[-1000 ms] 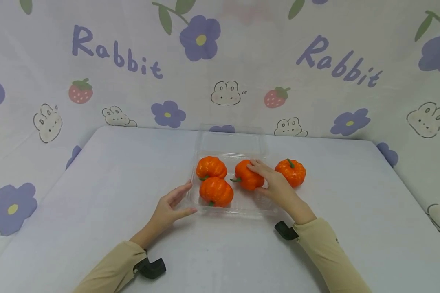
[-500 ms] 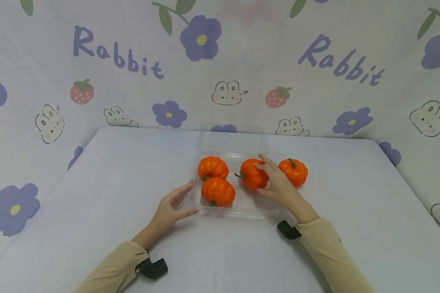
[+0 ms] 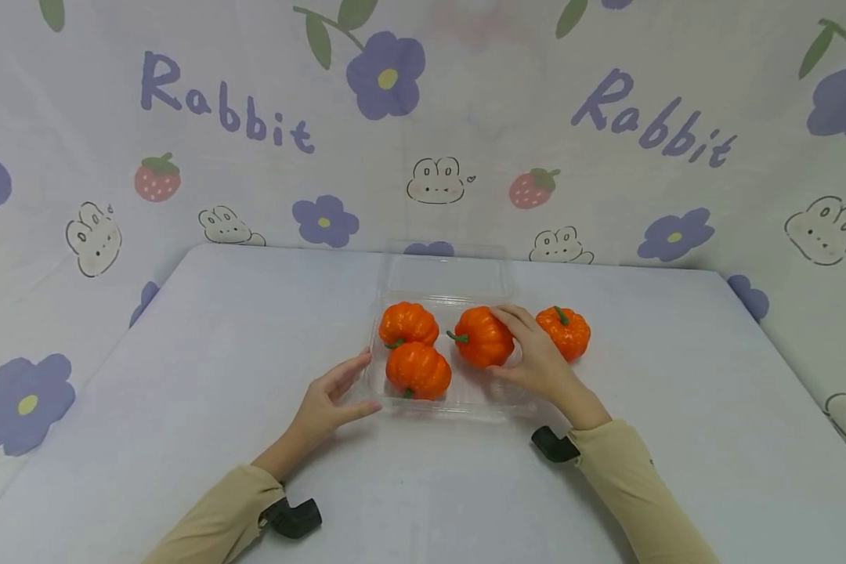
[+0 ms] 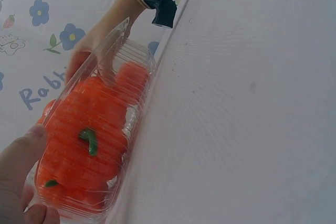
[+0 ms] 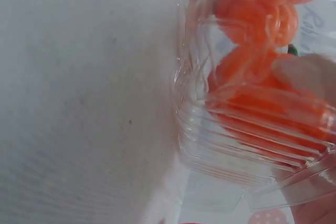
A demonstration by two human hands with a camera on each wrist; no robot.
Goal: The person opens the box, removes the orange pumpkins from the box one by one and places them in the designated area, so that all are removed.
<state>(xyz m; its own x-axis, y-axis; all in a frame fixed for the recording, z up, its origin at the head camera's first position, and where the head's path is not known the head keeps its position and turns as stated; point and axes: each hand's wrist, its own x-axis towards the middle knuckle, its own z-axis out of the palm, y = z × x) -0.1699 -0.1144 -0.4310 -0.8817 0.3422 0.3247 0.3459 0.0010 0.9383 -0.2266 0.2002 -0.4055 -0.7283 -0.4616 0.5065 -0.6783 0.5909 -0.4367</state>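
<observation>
The right hand (image 3: 544, 366) pinches an orange pumpkin (image 3: 481, 338) between thumb and fingers, toward two o'clock inside the clear clamshell (image 3: 458, 409); the left hand (image 3: 324, 399), thumb spread from fingers, touches its eight-o'clock corner.

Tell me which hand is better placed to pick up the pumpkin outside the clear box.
The right hand, I'd judge: it is nearest the outside pumpkin, though it would first need to release the gripped pumpkin. The left hand is on the opposite side of the clear box.

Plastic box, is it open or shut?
Open: the clear plastic box has its lid folded back, beyond the pumpkins inside.
</observation>
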